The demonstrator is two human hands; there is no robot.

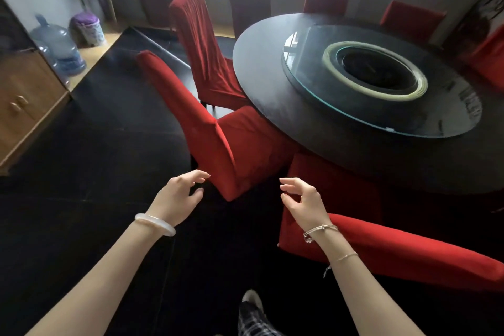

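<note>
My left hand (181, 194) and my right hand (301, 198) are both stretched out in front of me, fingers loosely curled, holding nothing. A red-covered chair (218, 142) stands just beyond them, its seat tucked under a round dark table (272, 106). The left hand's fingertips are close to that chair's lower back corner without touching it. A second red-covered chair (395, 248) stands just right of my right wrist, its back edge running toward the lower right.
A glass turntable (313, 90) lies on the table. More red chairs (201, 43) ring the table. A wooden cabinet (24, 106), water jugs (61, 46) and a bin (88, 28) line the left wall. The floor is dark; my foot (252, 300) shows below.
</note>
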